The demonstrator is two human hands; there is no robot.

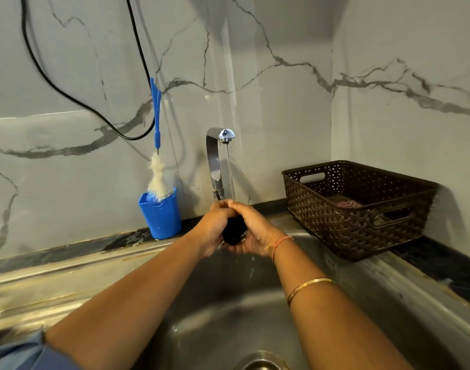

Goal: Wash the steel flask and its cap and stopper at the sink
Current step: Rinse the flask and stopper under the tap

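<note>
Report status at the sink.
Left hand and right hand both clasp a black piece under the running tap. Steel flask unseen. Nothing obstructing.

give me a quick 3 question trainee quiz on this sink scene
1. True or false: water is running from the chrome tap onto the hands.
2. Which holds the white bottle brush with the blue handle? A) the brown woven plastic basket B) the blue plastic cup C) the steel sink
3. Fill in: the left hand and right hand together hold a small ____ object.

Key: 1 true; 2 B; 3 black
</note>
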